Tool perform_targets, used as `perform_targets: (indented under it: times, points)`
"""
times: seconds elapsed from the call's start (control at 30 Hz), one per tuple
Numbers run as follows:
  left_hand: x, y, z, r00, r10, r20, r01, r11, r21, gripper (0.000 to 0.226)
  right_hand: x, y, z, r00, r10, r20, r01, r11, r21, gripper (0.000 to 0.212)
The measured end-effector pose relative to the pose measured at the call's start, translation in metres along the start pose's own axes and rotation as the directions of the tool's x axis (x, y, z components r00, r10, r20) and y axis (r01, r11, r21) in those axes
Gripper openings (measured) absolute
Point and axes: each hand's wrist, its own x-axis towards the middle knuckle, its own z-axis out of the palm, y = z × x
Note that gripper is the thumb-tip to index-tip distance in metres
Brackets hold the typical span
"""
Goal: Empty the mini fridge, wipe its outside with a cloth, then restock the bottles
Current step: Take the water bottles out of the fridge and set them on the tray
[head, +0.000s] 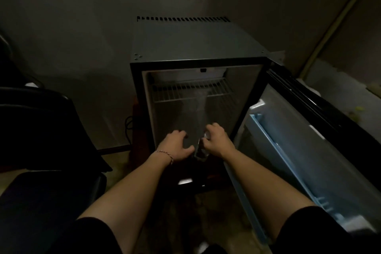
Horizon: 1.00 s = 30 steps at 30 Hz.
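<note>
Two hands reach into an open mini fridge [185,41].
Right hand [216,140] grips a clear bottle [201,148]; left hand [177,146], fingers spread loosely, holds nothing.

Dim, plain room, likely a hotel or dorm room, small mini fridge [185,43] against a bare wall [82,16], dark chair [37,130] left of it

Both arms reach forward, left hand [176,146] fingers spread, right hand [216,140] curled.
</note>
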Motion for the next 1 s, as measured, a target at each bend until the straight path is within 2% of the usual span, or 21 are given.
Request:
perform_targets:
  times: [0.27, 0.63, 0.77, 1.0]
  points:
    - [-0.056, 0.029, 0.019, 0.996, 0.004, -0.085, -0.002, 1.000, 0.024, 0.058, -0.062, 0.014, -0.016, 0.997, -0.081, 0.008, 0.081, 0.996, -0.032, 0.023]
    - [-0.156, 0.094, 0.069, 0.969, -0.123, -0.216, 0.120, 0.992, -0.029, 0.050, -0.172, 0.053, -0.032, 0.960, -0.277, 0.046, 0.278, 0.960, -0.021, 0.023]
    - [-0.189, 0.109, 0.090, 0.976, -0.129, -0.178, 0.127, 0.992, -0.023, 0.051, -0.208, 0.064, -0.029, 0.954, -0.289, 0.086, 0.289, 0.957, 0.014, 0.021]
    - [-0.227, 0.131, 0.115, 0.975, -0.105, -0.196, 0.103, 0.994, -0.018, 0.050, -0.266, 0.081, -0.025, 0.959, -0.259, 0.115, 0.257, 0.966, 0.030, 0.018]
